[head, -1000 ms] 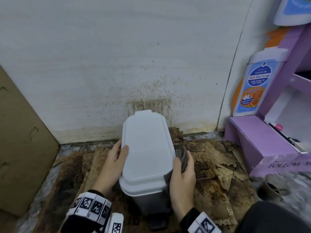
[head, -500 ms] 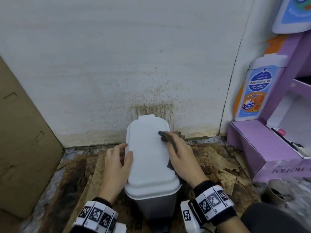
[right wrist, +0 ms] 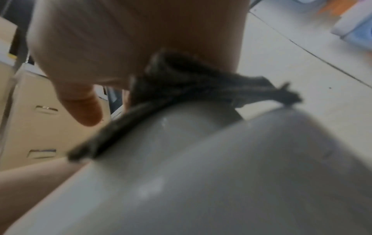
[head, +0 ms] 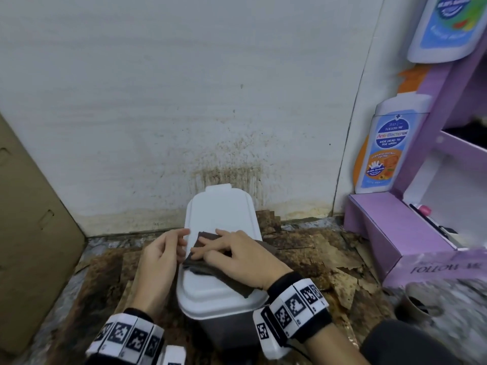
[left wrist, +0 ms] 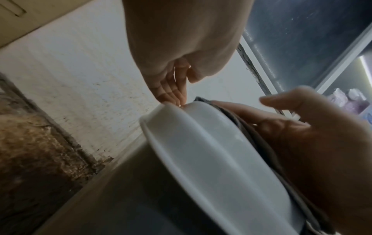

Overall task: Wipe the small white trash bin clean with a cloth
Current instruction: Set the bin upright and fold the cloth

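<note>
Right hand (head: 237, 255) pressing dark cloth (head: 210, 264) flat-fingered on bin lid (head: 221, 219); left hand (head: 160, 256), fingers relaxed, steadying rim. Advise overlapping strokes, even pressure.

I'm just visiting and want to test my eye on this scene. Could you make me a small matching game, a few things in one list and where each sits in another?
Things:
1. cloth
2. left hand
3. cardboard
4. purple box

Places:
A. leaning against the wall, far left
B. on the floor, right of the trash bin
C. flat on the bin's lid, under the right hand
D. at the lid's left edge

Pairs: 1-C, 2-D, 3-A, 4-B
</note>
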Demonstrator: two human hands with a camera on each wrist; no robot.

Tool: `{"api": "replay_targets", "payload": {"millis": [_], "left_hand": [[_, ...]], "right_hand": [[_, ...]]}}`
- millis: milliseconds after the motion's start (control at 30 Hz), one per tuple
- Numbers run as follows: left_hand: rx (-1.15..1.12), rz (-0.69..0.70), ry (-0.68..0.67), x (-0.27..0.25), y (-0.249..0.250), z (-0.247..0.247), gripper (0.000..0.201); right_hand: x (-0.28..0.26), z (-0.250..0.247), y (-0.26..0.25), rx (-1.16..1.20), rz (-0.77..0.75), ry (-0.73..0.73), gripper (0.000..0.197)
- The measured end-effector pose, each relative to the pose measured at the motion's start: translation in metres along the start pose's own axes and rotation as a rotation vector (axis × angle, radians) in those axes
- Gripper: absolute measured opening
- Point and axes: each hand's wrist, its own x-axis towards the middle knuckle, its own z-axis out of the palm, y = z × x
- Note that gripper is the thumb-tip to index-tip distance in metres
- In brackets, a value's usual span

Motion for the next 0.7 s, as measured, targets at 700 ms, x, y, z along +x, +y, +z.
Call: {"api": "replay_targets", "payload": {"millis": [700], "left_hand": [[0.516, 0.29, -0.186, -0.013, 0.018, 0.018, 0.015]], "right_hand": [[-0.058, 0.009, 0.033, 0.003, 0.447, 0.615, 0.036]]}}
